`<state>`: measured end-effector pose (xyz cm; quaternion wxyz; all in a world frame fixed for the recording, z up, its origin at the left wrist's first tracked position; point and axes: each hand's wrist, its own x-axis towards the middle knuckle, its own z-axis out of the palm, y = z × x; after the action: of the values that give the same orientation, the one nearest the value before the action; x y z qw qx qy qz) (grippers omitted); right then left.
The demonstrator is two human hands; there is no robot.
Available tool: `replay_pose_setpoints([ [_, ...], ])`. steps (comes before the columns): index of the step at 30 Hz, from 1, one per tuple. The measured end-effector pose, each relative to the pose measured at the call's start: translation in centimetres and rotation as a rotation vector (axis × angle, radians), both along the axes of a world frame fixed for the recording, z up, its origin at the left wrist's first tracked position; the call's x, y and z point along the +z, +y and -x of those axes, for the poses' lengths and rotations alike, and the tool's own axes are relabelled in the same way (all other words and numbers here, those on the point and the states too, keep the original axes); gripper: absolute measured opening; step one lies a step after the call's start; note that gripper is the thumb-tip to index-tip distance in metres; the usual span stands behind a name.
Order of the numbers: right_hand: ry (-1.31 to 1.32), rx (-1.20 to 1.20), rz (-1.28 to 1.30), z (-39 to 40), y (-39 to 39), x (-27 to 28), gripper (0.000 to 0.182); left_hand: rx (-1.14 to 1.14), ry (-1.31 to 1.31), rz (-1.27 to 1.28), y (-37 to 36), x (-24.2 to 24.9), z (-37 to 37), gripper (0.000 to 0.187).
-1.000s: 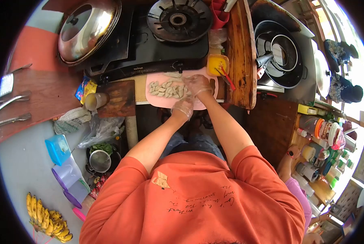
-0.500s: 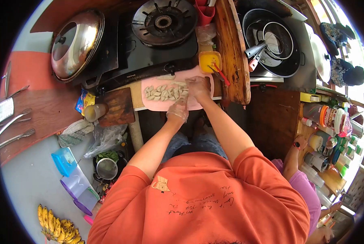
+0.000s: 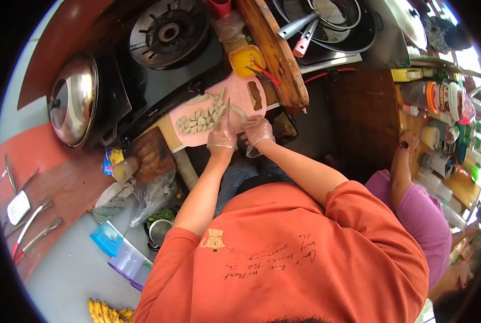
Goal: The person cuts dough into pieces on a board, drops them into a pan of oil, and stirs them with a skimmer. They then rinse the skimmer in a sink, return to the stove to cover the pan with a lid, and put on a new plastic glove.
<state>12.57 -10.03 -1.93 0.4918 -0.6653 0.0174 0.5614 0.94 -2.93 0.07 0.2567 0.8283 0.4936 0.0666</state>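
Observation:
A pink cutting board (image 3: pixel 193 139) lies in front of the stove, with a long slot near its right end. On its left half sit cut pieces of pale dough (image 3: pixel 196 121), with longer strips behind them. My left hand (image 3: pixel 222 139), in a clear plastic glove, is closed round a knife (image 3: pixel 228 110) whose blade points away from me. Just to its right, my gloved right hand (image 3: pixel 259 131) is closed on one end of a pale dough strip (image 3: pixel 239 113). That strip lies beside the blade, over the board's front edge. Gloves and fingers hide the knife's handle.
Behind the board stands a black stove (image 3: pixel 168 72), with a yellow tub (image 3: pixel 247 60) holding red-handled utensils to its right. A wooden partition (image 3: pixel 278 59) rises beside it. A large lid (image 3: pixel 75 102) leans at left. Another person's arm (image 3: pixel 402 167) is at right.
The view has turned and shifted. My hands have moved from over the board to its front edge; the knife and held dough strip now show clearly. The slot is uncovered.

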Motion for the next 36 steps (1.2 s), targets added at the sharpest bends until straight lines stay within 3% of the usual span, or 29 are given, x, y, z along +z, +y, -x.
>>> replay_pose_setpoints([
  [1, 0.005, -0.020, 0.000, 0.0, 0.0, -0.5, 0.038, -0.020, 0.005, 0.000, -0.2, -1.1, 0.2, 0.049],
  [3, -0.247, 0.199, 0.085, 0.1, 0.4, -1.7, 0.034, -0.190, 0.084, -0.038, -0.6, -2.4, 0.5, 0.053],
  [6, -0.276, 0.227, 0.052, 0.2, 0.2, -3.5, 0.031, -0.204, 0.246, 0.048, -0.3, -2.5, -0.4, 0.056],
  [10, -0.219, 0.186, -0.038, -0.6, 0.5, -3.3, 0.026, -0.110, 0.161, 0.027, 0.5, -1.8, -1.3, 0.057],
  [13, -0.404, 0.285, 0.074, -0.7, 0.1, -3.8, 0.025, -0.186, 0.149, -0.021, -0.9, -3.0, -0.6, 0.056],
  [15, -0.526, 0.351, -0.042, -0.8, 0.4, -5.1, 0.022, -0.306, 0.170, -0.151, -1.2, -4.0, -0.5, 0.053],
  [16, -0.287, 0.248, -0.030, -1.1, 0.3, -4.4, 0.024, -0.302, 0.168, -0.154, -1.0, -4.1, -0.8, 0.053],
  [20, -0.569, 0.472, -0.074, -1.9, 0.1, -6.8, 0.022, -0.185, 0.166, -0.069, -0.8, -2.5, -1.6, 0.047],
  [22, -0.338, 0.404, 0.100, -3.0, 0.5, -3.5, 0.023, -0.125, 0.204, -0.015, -1.5, -2.5, -1.6, 0.045],
  [25, -0.311, 0.375, 0.109, -3.3, 0.5, -1.0, 0.021, -0.208, -0.001, -0.122, -2.8, -4.0, -0.6, 0.030],
  [28, -0.402, 0.436, 0.106, -3.4, 0.3, -2.3, 0.023, -0.245, 0.024, -0.169, -2.6, -4.7, -0.8, 0.026],
  [33, -0.439, 0.496, 0.164, -3.3, 1.7, -1.1, 0.030, -0.071, -0.092, -0.136, -1.6, -1.8, 0.0, 0.027],
  [36, -0.809, 0.746, 0.073, -2.7, 3.4, -0.7, 0.043, 0.003, -0.115, -0.169, -1.1, 0.0, 2.7, 0.023],
])
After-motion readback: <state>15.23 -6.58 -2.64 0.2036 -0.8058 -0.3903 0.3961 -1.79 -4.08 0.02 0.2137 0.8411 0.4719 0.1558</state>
